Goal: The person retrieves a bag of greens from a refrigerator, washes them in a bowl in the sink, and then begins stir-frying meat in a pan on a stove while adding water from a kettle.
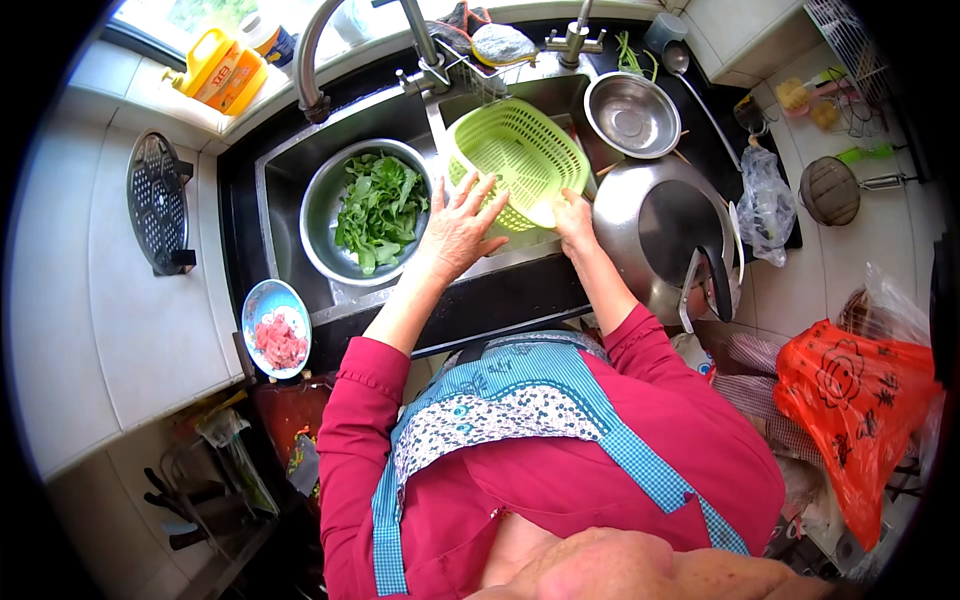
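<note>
A light-green plastic colander basket [559, 146] tilts over the right sink basin, with nothing visible inside it. My right hand [574, 223] grips its near right rim, thumb on top. My left hand [463, 229], fingers spread, is at the basket's near left edge; whether the fingertips touch it I cannot tell. Left of that hand, a stainless steel bowl [319, 240] in the left basin holds green leafy vegetables [381, 206].
A patterned bowl [255, 307] of sliced raw meat [281, 343] sits at the counter's left edge. A large lidded wok [622, 217] and a small steel bowl [634, 116] stand right of the sink. The curved faucet [306, 64] overhangs the left basin. A ladle [701, 94] lies far right.
</note>
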`<state>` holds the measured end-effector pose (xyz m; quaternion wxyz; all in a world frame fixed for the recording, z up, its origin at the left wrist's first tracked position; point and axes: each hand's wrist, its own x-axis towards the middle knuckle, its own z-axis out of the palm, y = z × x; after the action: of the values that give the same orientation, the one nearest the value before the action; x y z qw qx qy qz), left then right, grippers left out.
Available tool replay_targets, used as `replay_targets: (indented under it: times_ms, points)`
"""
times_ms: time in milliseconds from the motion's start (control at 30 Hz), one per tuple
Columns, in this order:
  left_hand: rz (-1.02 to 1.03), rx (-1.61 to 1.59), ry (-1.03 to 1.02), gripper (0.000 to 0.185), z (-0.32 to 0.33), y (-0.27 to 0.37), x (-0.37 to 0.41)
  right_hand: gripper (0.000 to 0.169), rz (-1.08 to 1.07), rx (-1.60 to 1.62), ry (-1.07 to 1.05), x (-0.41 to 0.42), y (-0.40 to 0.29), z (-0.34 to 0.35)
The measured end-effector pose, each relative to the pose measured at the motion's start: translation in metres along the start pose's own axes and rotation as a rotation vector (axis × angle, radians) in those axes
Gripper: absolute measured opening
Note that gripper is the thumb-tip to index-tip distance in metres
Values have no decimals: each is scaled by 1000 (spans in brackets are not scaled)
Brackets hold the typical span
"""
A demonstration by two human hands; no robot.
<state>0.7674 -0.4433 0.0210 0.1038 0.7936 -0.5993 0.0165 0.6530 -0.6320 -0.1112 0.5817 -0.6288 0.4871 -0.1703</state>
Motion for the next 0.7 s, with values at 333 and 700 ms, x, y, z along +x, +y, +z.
replay_targets:
  times_ms: [333, 700]
  points:
    - [-96, -170, -290, 65, 17, 7, -24, 49, -56, -357, -146, -4, -27, -20]
    - [-180, -478, -36, 43, 16, -10, -53, 31, -550, -1216, -347, -32, -58, 22]
